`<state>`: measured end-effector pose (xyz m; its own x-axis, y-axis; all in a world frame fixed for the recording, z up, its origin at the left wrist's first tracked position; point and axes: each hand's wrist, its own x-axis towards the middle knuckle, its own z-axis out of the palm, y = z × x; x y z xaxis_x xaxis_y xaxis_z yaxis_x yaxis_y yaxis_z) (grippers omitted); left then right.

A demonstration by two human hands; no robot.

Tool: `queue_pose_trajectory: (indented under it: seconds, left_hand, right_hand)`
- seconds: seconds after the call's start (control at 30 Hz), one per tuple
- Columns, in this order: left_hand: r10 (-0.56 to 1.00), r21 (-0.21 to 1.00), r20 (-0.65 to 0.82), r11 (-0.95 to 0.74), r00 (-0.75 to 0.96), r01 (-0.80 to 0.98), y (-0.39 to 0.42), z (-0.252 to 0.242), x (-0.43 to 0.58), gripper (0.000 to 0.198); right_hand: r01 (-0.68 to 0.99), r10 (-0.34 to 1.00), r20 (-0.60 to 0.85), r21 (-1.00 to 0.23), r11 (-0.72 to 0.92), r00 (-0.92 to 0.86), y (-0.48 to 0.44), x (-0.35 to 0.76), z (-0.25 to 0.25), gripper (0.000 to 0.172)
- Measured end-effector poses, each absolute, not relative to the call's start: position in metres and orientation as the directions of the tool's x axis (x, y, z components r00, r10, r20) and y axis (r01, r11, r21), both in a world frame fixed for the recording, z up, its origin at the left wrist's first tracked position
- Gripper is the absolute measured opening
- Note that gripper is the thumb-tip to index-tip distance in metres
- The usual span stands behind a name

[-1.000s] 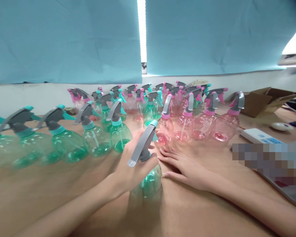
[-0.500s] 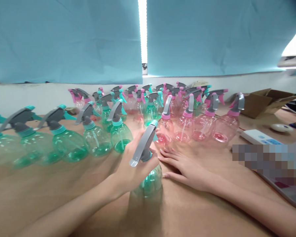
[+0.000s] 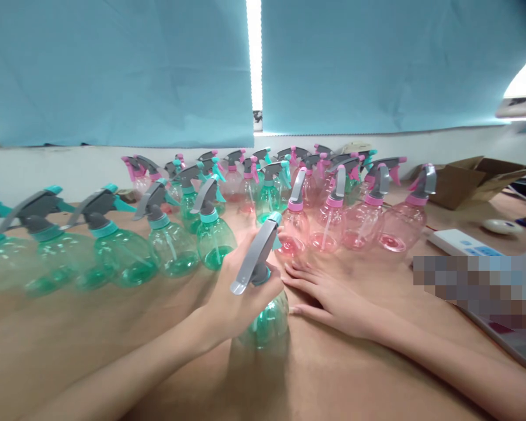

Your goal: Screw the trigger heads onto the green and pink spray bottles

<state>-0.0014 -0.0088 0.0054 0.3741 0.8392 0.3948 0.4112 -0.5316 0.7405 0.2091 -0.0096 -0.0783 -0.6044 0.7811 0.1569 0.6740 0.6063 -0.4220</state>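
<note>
My left hand is wrapped round the neck of a green spray bottle that stands upright on the table. Its grey trigger head with a turquoise nozzle rises above my fingers. To the right of the bottle, my right hand lies flat on the tabletop, fingers stretched out and holding nothing. Just beyond my left hand stands another green spray bottle. Past my right fingertips is a pink spray bottle, first in a row of pink ones.
Several green spray bottles line the left side. More pink and green bottles crowd the back by the wall. On the right are a cardboard box, a white computer mouse and a white box with blue print.
</note>
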Motion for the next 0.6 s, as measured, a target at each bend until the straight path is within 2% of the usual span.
queue_pose_trajectory:
  seconds: [0.33, 0.6]
  left_hand:
    - [0.846, 0.739, 0.391, -0.523, 0.361, 0.425, -0.0102, 0.0058, -0.0015, 0.031]
    - [0.823, 0.719, 0.424, -0.560, 0.378, 0.413, -0.0077, 0.0032, -0.0029, 0.040]
  right_hand:
    - [0.673, 0.782, 0.156, -0.428, 0.604, -0.603, -0.0088, 0.2097, -0.0797, 0.063]
    - [0.657, 0.776, 0.173, -0.440, 0.612, -0.607, -0.0090, 0.2102, -0.0797, 0.060]
